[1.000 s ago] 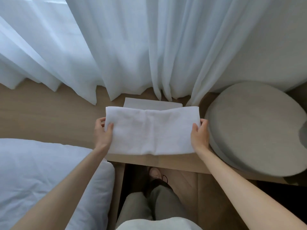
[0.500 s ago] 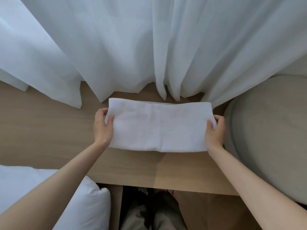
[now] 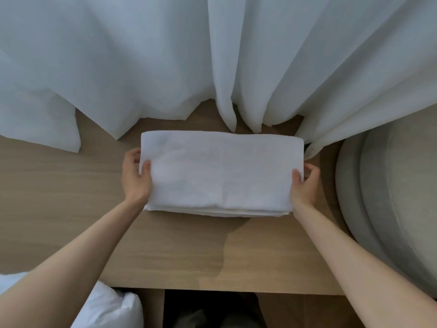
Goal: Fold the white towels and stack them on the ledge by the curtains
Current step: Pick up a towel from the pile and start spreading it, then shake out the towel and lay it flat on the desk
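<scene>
Our left hand (image 3: 136,177) and right hand (image 3: 305,187) gripped the folded towel (image 3: 220,174), already down on the ledge (image 3: 71,209); only releasing it seemed left.

Left hand (image 3: 136,177) and right hand (image 3: 305,185) grip the folded towel (image 3: 220,174) on the ledge (image 3: 71,209).

Soft, cool daylight filters through the sheer curtains (image 3: 165,55) at 12 o'clock. Overall level is moderate to dim, with no glare. A faint shadow falls on the ledge (image 3: 59,209) below the towel (image 3: 220,174). The recess at 6 o'clock is near black. There is wide-angle stretching at 3 and 9 o'clock. Detail is slightly soft throughout.
</scene>
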Tool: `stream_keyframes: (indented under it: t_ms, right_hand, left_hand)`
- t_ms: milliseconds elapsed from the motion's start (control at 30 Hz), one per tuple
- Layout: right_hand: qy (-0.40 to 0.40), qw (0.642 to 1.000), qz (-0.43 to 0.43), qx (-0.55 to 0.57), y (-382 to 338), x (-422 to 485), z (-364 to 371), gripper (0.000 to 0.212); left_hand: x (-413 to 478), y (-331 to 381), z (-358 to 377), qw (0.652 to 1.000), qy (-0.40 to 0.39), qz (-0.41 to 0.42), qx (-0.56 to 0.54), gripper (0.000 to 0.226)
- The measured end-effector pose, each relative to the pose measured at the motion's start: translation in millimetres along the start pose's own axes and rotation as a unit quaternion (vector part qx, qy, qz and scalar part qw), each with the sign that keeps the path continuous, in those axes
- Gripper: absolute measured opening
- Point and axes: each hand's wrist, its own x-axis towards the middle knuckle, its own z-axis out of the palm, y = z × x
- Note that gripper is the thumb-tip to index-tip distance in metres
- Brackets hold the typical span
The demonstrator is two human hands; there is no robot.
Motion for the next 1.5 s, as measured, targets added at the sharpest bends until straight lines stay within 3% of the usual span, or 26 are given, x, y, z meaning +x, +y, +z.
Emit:
stream_keyframes:
  t_ms: [100, 200, 300, 600, 667, 733, 833, 900, 967, 1067, 1167, 1267, 1500]
  right_hand:
    - [-0.009, 0.998, 0.057, -0.04, 4, 4, -3, 0.034]
    - [0.004, 0.995, 0.0, -0.104, 3, -1, -6, 0.024]
    - [0.027, 0.995, -0.042, -0.089, 1, -6, -5, 0.016]
    - [0.035, 0.993, -0.019, -0.112, 19, -17, -1, 0.019]
    - [0.092, 0.974, -0.073, -0.195, 11, -23, 1, 0.036]
    - [0.123, 0.932, -0.168, -0.297, 0, -35, 7, 0.05]
    - [0.021, 0.887, -0.298, -0.352, -10, -56, 33, 0.055]
    - [-0.057, 0.881, -0.303, -0.359, -15, -62, 57, 0.056]
    - [-0.122, 0.865, -0.286, -0.395, -12, -60, 80, 0.057]
    - [-0.154, 0.805, -0.299, -0.489, 8, -44, 93, 0.059]
    - [-0.125, 0.79, -0.305, -0.517, 26, -26, 75, 0.062]
    - [-0.107, 0.801, -0.27, -0.524, 30, -18, 56, 0.067]
    - [-0.215, 0.81, -0.179, -0.515, -15, -24, 40, 0.065]
  left_hand:
    - [0, -8, -5, 0.997, -0.062, -0.034, 0.009, 0.052]
    - [-2, -8, -11, 0.993, -0.104, -0.02, 0.054, 0.051]
    - [-2, -4, -14, 0.992, -0.099, 0.009, 0.073, 0.046]
    - [-3, -16, -13, 0.99, -0.086, 0.034, 0.109, 0.053]
    - [-10, -12, -9, 0.985, -0.033, 0.046, 0.161, 0.058]
    - [-24, 2, 1, 0.971, -0.001, 0.092, 0.222, 0.056]
    - [-47, 25, 33, 0.928, -0.098, 0.226, 0.278, 0.053]
    - [-55, 32, 61, 0.892, -0.158, 0.294, 0.306, 0.053]
    - [-53, 31, 83, 0.874, -0.177, 0.293, 0.345, 0.054]
    - [-36, 12, 94, 0.835, -0.164, 0.294, 0.436, 0.058]
    - [-15, -9, 78, 0.846, -0.121, 0.274, 0.441, 0.063]
    - [-1, -25, 56, 0.862, -0.107, 0.243, 0.431, 0.066]
    - [-6, 16, 34, 0.842, -0.214, 0.154, 0.471, 0.066]
